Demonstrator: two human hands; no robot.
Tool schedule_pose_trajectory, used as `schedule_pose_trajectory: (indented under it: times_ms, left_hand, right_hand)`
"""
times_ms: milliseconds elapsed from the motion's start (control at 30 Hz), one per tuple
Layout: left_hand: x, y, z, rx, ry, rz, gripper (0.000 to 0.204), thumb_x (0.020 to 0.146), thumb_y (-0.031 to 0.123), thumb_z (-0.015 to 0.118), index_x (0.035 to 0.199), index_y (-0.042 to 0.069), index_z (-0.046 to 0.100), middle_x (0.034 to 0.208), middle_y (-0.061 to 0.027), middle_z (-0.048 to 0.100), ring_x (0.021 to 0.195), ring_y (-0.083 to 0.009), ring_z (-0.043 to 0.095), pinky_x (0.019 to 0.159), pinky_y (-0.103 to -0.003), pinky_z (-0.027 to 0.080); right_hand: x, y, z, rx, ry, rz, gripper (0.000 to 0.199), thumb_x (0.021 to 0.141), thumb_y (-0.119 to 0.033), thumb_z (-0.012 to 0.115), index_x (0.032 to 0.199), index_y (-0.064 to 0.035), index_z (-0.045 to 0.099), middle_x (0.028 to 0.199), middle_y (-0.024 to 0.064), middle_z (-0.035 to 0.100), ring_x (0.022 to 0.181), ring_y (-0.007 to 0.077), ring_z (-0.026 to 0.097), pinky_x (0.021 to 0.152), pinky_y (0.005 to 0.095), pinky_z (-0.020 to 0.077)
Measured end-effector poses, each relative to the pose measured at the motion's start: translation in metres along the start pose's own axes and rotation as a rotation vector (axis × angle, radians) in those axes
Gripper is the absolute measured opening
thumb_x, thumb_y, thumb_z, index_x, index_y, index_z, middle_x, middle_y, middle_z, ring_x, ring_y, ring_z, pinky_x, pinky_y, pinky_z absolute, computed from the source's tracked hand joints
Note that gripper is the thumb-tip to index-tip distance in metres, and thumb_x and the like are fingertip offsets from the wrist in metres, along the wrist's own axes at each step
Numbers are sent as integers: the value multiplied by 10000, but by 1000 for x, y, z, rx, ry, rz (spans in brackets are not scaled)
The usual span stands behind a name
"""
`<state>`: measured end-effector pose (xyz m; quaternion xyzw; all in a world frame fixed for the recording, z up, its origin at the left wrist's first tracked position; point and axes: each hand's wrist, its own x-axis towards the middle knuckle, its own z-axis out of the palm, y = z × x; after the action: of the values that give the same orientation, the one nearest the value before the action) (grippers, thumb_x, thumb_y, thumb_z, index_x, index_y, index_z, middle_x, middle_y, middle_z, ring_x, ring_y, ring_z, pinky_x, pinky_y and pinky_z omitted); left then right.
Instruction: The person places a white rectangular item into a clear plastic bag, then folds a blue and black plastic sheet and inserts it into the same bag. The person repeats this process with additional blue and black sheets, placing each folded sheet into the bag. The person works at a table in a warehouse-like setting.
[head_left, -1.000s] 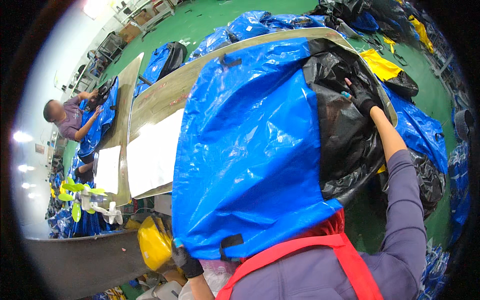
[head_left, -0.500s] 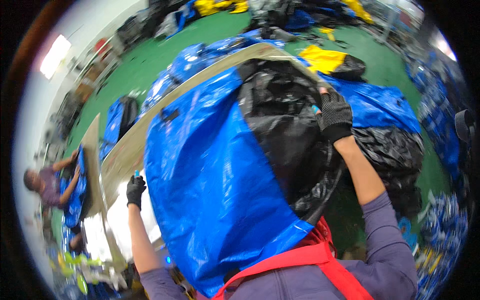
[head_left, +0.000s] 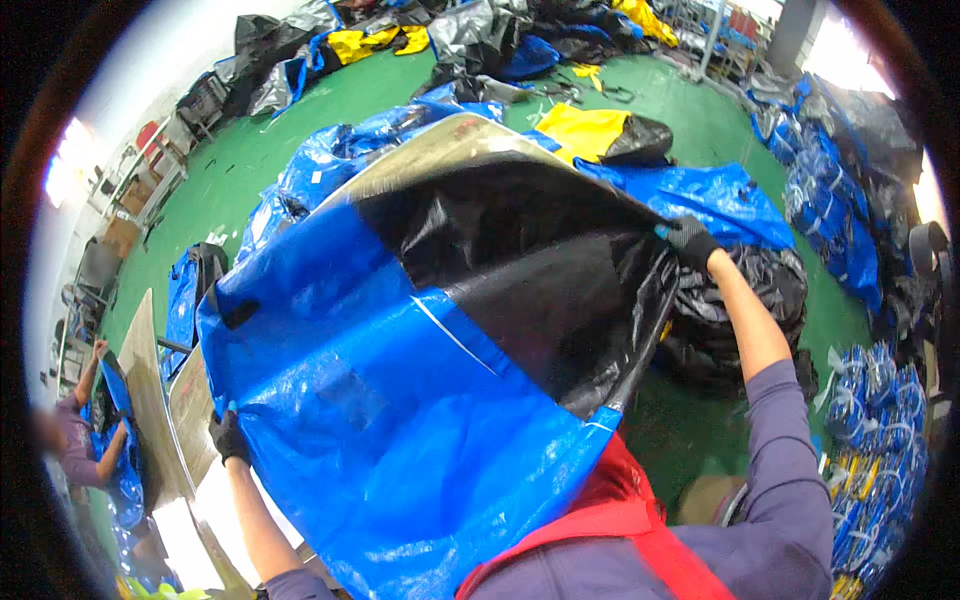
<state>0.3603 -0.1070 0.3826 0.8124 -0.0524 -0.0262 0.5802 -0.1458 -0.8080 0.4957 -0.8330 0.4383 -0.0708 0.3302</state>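
Spread before me over the table (head_left: 445, 147) is a large sheet-like bag (head_left: 370, 400) of shiny woven plastic, blue on the left and black on the right. A thin white strip runs along the seam near its middle. Gloved in black, my left hand (head_left: 230, 434) is closed on the bag's left blue edge. My right hand (head_left: 690, 243), in a grey-black glove with light blue at a fingertip, pinches the far right black edge. Between the two hands the material is lifted and stretched, its far black edge arched above the tabletop.
A person (head_left: 85, 440) handles blue material at the left. Blue plastic (head_left: 310, 170) lies beyond the table, with a yellow-and-black piece (head_left: 590, 133) on the green floor (head_left: 225, 195). Blue and black bags (head_left: 735, 205) are piled at right; bundled blue stacks (head_left: 875, 430) stand farther right.
My left hand has gone from beside the bag to gripping its edge. The bag has been pulled wider and lifted, and my right hand has moved slightly outward and down.
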Motion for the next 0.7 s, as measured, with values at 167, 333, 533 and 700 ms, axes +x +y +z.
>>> schedule_pose_trajectory:
  times_ms: [167,333,533,700]
  left_hand:
    - [-8,-12,-29,-452,-282,-109,475,845,208,581,1281,42,489,1146,-128,597,951,-231,590,806,-374,499]
    - [16,17,-3,-313,-140,-22,420,841,339,642,1123,31,587,1059,-115,627,923,-229,597,860,-367,470]
    - [18,61,40,556,330,292,617,849,392,635,1317,21,482,1254,-162,551,1106,-286,538,944,-374,416]
    - [-98,133,205,811,-44,831,756,796,400,616,1431,92,346,1449,-205,356,1375,-380,257,1133,-503,153]
  right_hand:
    - [0,-26,24,-676,846,-515,276,826,-165,544,1073,-48,583,946,193,638,938,359,615,838,448,488]
    - [-7,-93,91,-505,107,-826,568,823,-482,578,1244,-106,519,1284,175,501,1207,359,462,992,505,363]
    - [6,-100,95,-887,-211,-361,753,854,-623,434,1416,-123,382,1404,199,410,1304,362,386,1092,468,280]
    - [42,-203,100,-541,526,-1239,601,752,-281,661,1279,-64,472,1183,201,526,1106,383,506,958,462,405]
